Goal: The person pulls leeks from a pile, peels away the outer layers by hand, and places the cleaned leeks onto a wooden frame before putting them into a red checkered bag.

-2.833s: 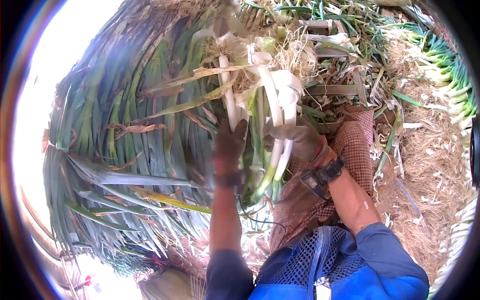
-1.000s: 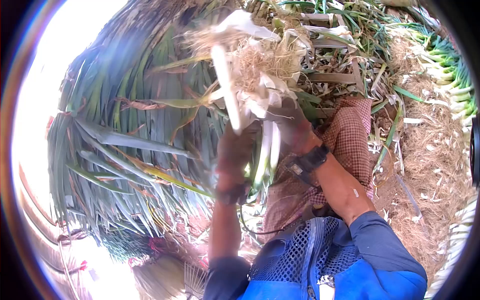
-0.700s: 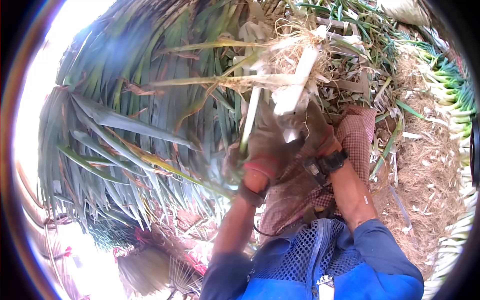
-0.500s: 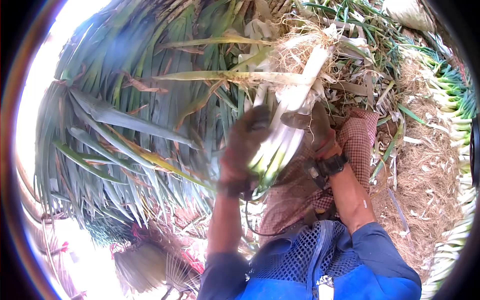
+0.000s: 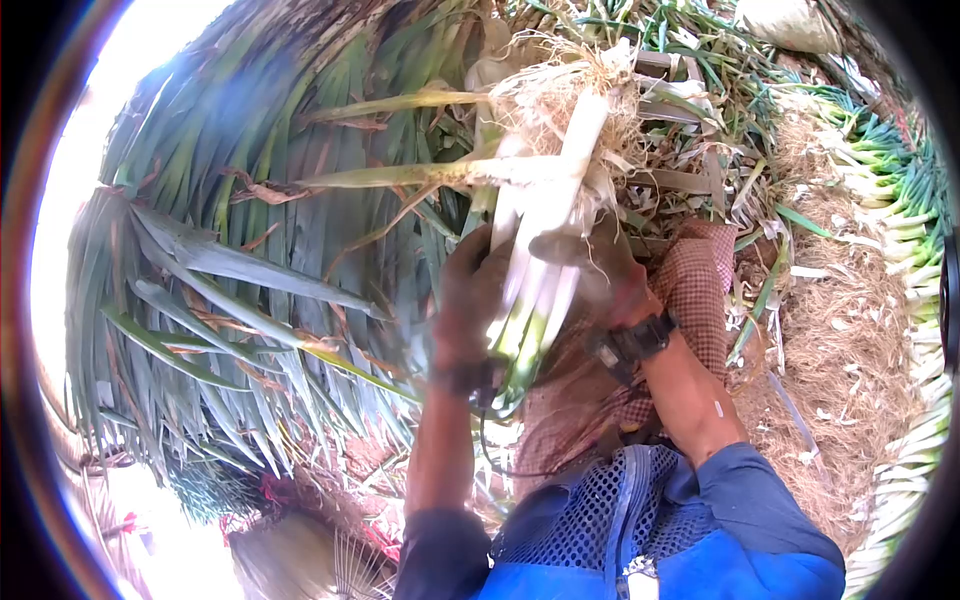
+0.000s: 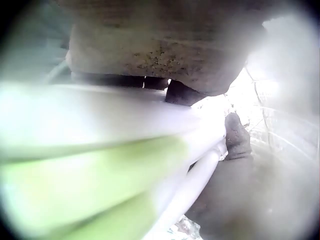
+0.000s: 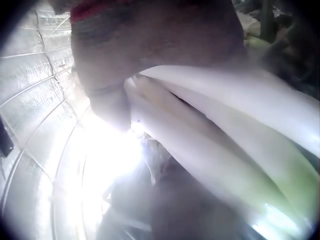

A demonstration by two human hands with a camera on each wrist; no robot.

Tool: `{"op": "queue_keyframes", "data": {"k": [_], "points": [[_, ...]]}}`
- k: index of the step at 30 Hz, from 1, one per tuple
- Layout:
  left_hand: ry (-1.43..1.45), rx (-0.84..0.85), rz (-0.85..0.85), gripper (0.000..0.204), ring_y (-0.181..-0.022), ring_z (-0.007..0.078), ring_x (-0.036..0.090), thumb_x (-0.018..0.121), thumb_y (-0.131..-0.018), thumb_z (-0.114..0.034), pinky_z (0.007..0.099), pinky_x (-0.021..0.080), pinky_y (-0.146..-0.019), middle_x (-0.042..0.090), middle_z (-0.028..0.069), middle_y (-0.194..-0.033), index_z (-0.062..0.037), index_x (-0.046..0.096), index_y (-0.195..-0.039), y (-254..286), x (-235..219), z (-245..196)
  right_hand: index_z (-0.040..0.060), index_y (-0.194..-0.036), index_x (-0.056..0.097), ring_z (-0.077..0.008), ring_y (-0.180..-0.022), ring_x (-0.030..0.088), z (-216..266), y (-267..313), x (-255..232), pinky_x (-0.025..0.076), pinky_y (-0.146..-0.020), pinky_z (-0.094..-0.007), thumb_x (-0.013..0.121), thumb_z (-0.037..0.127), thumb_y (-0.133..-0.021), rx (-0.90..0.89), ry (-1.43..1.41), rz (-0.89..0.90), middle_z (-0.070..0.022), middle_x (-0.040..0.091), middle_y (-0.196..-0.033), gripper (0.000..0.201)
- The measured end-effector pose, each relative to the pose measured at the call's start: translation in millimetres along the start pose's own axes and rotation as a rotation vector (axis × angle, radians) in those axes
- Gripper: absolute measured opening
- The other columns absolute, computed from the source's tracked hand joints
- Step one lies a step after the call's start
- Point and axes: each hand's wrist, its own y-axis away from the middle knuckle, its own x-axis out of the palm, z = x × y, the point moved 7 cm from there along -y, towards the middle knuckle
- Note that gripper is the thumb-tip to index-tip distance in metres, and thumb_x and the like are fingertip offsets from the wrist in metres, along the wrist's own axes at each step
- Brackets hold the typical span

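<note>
A: Leek-like stalks (image 5: 545,200)?
B: Centre; long axis 1-to-7 o'clock, roots (image 5: 560,100) toward 1.
A: Grip?
B: Right hand (image 5: 603,272) clamped round stalks; left hand (image 5: 470,295) just beside, closure cannot be told.
A: Beyond?
B: Slatted frame (image 5: 668,180), 2 o'clock, dry scraps (image 5: 655,204) between slats

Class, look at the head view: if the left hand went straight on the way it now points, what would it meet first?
Probably the yellowed leaf lying crosswise ahead of the left hand, though depth is unclear.
</note>
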Motion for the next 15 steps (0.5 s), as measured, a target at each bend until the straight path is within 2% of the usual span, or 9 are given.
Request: {"op": "queue_keyframes", "data": {"k": [2,3,4,5,6,8,11,13,15], "points": [[0.092,0.105,0.007,0.033,-0.092,0.0109,0.059,0.056,-0.097,-0.013,0.0279,0.048,-0.082,0.069,0.0025,-0.106,0.0026,0.068,-0.124,14,3,-13,-0.0078,-0.105,0.073,-0.0209,-0.088,0.074,11,13,9,0.060,-0.085,-0.0346,0.078,0.007,-0.087,0.007,-0.010,0.025,-0.0162,0.077,-0.100,0.024],[0.234,0.073,-0.032,0.033,-0.094,0.0126,0.060,0.059,-0.097,-0.017,0.0304,0.049,-0.084,0.069,0.0038,-0.109,0.0024,0.069,-0.121,28,12,-33,-0.0073,-0.107,0.073,-0.0209,-0.090,0.074,47,22,33,0.060,-0.086,-0.0340,0.076,0.009,-0.090,-0.204,0.345,0.083,-0.0159,0.077,-0.101,0.023],[0.040,0.287,-0.001,0.038,-0.100,0.0139,0.061,0.060,-0.098,-0.022,0.0311,0.050,-0.086,0.068,0.0067,-0.116,0.0030,0.066,-0.126,35,15,-62,-0.0070,-0.107,0.073,-0.0209,-0.091,0.074,58,28,42,0.060,-0.086,-0.0337,0.075,0.010,-0.092,-0.302,0.530,0.119,-0.0158,0.077,-0.101,0.023],[0.038,0.311,0.063,0.041,-0.103,0.0160,0.061,0.063,-0.098,-0.021,0.0316,0.050,-0.088,0.066,0.0098,-0.120,0.0028,0.062,-0.131,36,18,-60,-0.0068,-0.108,0.073,-0.0209,-0.092,0.074,69,35,51,0.060,-0.087,-0.0334,0.073,0.011,-0.093,-0.410,0.709,0.139,-0.0157,0.077,-0.102,0.023],[0.037,0.334,0.128,0.045,-0.106,0.0181,0.061,0.067,-0.098,-0.019,0.0322,0.050,-0.090,0.064,0.0129,-0.125,0.0025,0.057,-0.137,38,22,-57,-0.0061,-0.109,0.074,-0.0204,-0.094,0.074,66,35,47,0.059,-0.087,-0.0321,0.073,0.013,-0.094,-0.342,0.411,0.172,-0.0150,0.077,-0.103,0.025],[-0.070,0.444,0.126,0.068,-0.114,0.0222,0.062,0.076,-0.092,-0.020,0.0342,0.052,-0.095,0.061,0.0166,-0.129,0.0015,0.044,-0.148,42,38,-57,-0.0068,-0.111,0.073,-0.0193,-0.096,0.074,60,28,25,0.059,-0.088,-0.0307,0.073,0.015,-0.095,-0.251,0.428,0.144,-0.0147,0.077,-0.104,0.027],[-0.342,0.166,0.007,0.115,-0.114,0.0262,0.068,0.099,-0.062,-0.019,0.0373,0.058,-0.094,0.065,0.0155,-0.131,-0.0082,0.032,-0.155,27,68,-20,-0.0084,-0.113,0.073,-0.0200,-0.097,0.073,41,22,-10,0.059,-0.090,-0.0312,0.070,0.021,-0.098,-0.083,0.388,0.007,-0.0162,0.077,-0.105,0.033],[-0.347,0.212,0.044,0.109,-0.109,0.0253,0.070,0.101,-0.058,-0.024,0.0378,0.058,-0.091,0.069,0.0166,-0.122,-0.0062,0.040,-0.146,17,81,9,-0.0095,-0.120,0.069,-0.0204,-0.097,0.073,48,39,-14,0.059,-0.091,-0.0313,0.064,0.025,-0.102,-0.126,0.477,-0.022,-0.0166,0.077,-0.107,0.040],[-0.415,0.154,0.003,0.104,-0.105,0.0272,0.072,0.100,-0.058,-0.026,0.0393,0.059,-0.089,0.071,0.0165,-0.117,-0.0061,0.042,-0.142,20,84,7,-0.0082,-0.126,0.067,-0.0210,-0.095,0.074,70,53,-5,0.058,-0.093,-0.0322,0.063,0.031,-0.102,-0.161,0.134,0.062,-0.0164,0.077,-0.106,0.046]]}}
